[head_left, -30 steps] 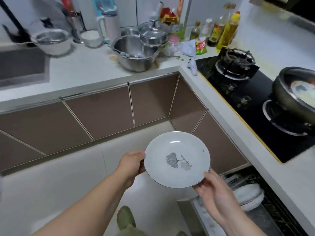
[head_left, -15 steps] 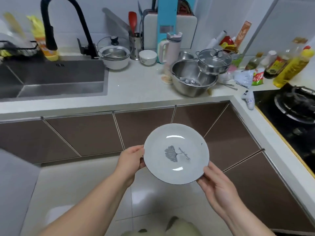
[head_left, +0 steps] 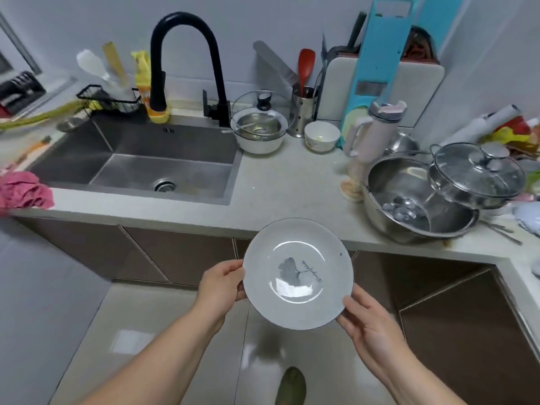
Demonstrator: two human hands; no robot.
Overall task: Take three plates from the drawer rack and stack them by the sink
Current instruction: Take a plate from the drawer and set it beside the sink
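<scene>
A white plate point(head_left: 298, 273) with a grey leaf print is held face up in front of the counter edge, just below counter height. My left hand point(head_left: 222, 285) grips its left rim. My right hand point(head_left: 368, 320) grips its lower right rim. The steel sink point(head_left: 140, 165) lies at the back left, with a bare stretch of pale counter point(head_left: 289, 182) to its right. The drawer rack is out of view.
A black tap point(head_left: 187, 62) arches over the sink. A white bowl with a glass lid point(head_left: 258, 127), a small bowl point(head_left: 321, 137), a big steel bowl point(head_left: 415, 200) and a lidded pot point(head_left: 476, 175) crowd the counter's back and right. A pink cloth point(head_left: 24, 190) lies left.
The view has swung left from the stove to the sink. The plate, held in both hands, has come closer to the counter edge beside the sink.
</scene>
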